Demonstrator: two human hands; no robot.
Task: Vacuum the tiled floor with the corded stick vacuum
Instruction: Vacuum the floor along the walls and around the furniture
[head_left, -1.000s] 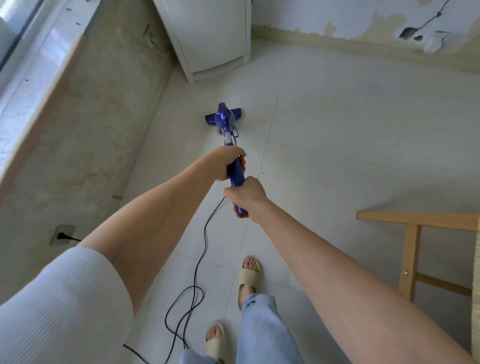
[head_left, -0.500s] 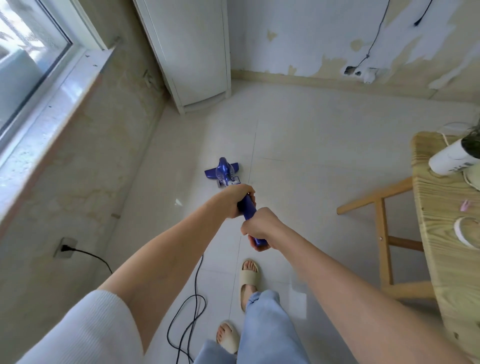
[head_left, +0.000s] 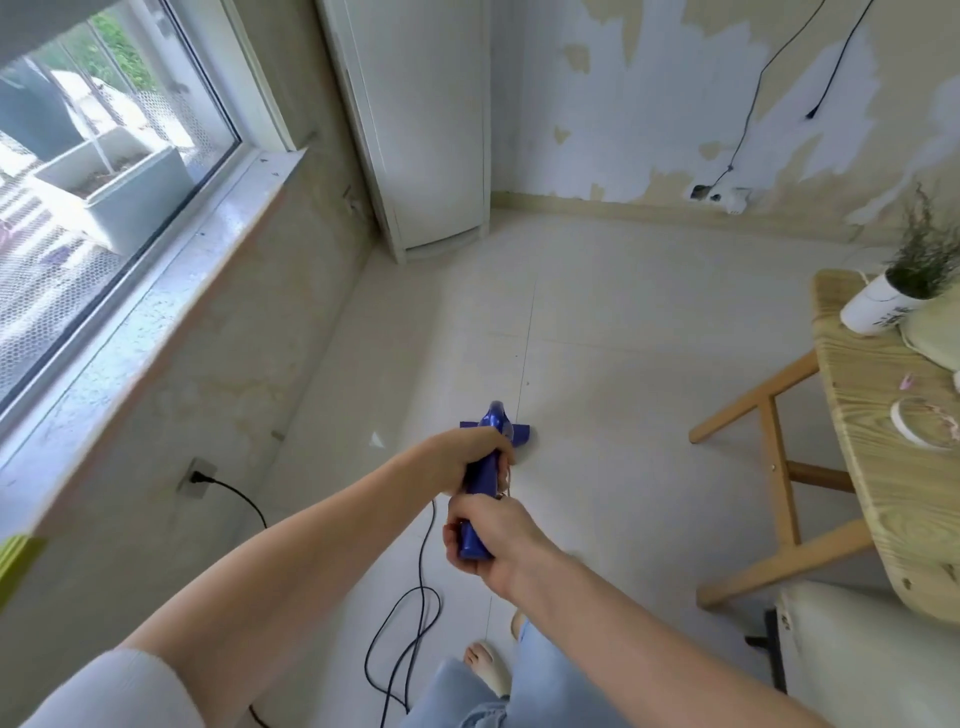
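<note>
I am gripping the blue stick vacuum (head_left: 480, 483) with both hands, my left hand (head_left: 470, 454) wrapping the shaft above my right hand (head_left: 491, 538), its head sitting on the tiled floor (head_left: 597, 374) ahead while its black cord (head_left: 410, 613) is trailing to the wall socket (head_left: 196, 477).

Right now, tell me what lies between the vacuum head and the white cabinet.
In the head view, only bare tiled floor lies between the vacuum head and the white cabinet, crossed by grout lines.
</note>
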